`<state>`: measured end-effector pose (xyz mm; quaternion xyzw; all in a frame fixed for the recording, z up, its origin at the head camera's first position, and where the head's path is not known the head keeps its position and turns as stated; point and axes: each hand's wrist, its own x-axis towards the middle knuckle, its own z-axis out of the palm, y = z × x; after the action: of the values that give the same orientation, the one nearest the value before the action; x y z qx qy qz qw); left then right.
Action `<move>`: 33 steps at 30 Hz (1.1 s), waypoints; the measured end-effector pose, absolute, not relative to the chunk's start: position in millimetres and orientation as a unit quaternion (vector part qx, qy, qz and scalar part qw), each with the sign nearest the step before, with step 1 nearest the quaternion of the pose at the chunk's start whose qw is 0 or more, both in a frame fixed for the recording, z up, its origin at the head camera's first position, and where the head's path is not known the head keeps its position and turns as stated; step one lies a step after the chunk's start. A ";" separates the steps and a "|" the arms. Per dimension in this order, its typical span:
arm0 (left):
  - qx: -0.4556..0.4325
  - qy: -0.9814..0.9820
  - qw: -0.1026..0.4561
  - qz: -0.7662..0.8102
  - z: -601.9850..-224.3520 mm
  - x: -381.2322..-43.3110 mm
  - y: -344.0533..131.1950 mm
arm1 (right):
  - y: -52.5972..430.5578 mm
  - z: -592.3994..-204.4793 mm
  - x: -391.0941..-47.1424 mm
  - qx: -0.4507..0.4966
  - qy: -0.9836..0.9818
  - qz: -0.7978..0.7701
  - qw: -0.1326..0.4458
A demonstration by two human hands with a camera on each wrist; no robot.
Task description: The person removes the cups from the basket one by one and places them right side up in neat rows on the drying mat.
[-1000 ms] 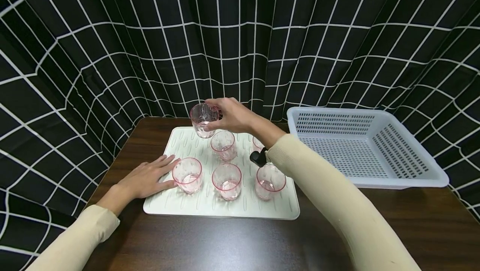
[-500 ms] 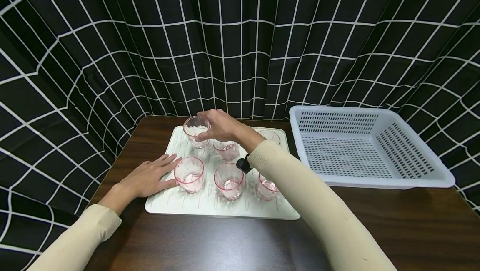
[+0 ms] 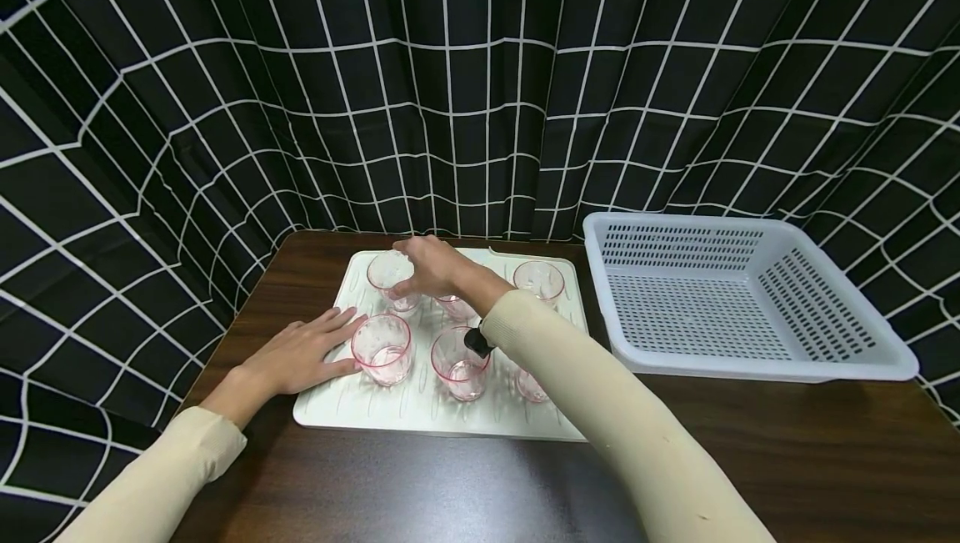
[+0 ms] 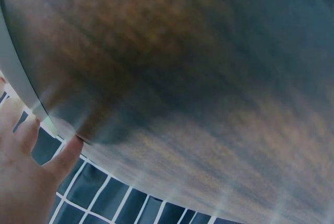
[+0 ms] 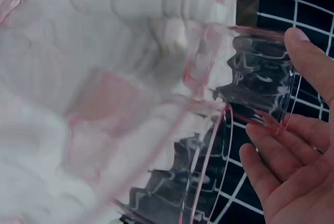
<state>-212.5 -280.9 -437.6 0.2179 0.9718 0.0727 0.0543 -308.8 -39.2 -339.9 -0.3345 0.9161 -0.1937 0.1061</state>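
A ribbed clear glass with a pink rim stands upright at the back left of the white drying mat. My right hand holds it near the rim, thumb on one side and fingers on the other. My left hand lies flat across the mat's left edge, its fingers straight. Beside those fingertips stands the front-left glass. More matching glasses stand on the mat: front middle, back right, and others partly hidden by my right arm.
A pale blue perforated plastic basket stands on the brown wooden table, right of the mat. A black curtain with a white grid hangs behind and at both sides. A black watch-like object sits at my right wrist.
My right hand has lowered the glass from above the mat's back edge onto its back-left corner, drawing it slightly nearer. The left hand stays in place.
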 end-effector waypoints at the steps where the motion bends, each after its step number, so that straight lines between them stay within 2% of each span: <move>1: 0.218 0.972 0.055 0.073 -437.2 -212.6 -280.5 | -39.8 -340.5 -308.4 -0.332 0.917 -0.193 0.110; 19: 0.217 0.972 0.053 0.070 -438.2 -212.4 -280.7 | -40.2 -345.3 -309.8 -0.307 0.926 -0.171 0.142; 26: 0.219 0.972 0.056 0.067 -436.6 -212.8 -278.7 | -18.0 -318.8 -313.1 -0.333 0.921 -0.174 0.102; 33: 0.224 0.971 0.057 0.064 -435.1 -213.2 -279.2 | 48.4 -277.4 -313.6 -0.326 0.925 -0.192 0.041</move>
<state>-213.2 -279.2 -435.1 0.2241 0.9708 0.0635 0.0570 -313.6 48.4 -277.4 -0.3260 0.9248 -0.1917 0.0409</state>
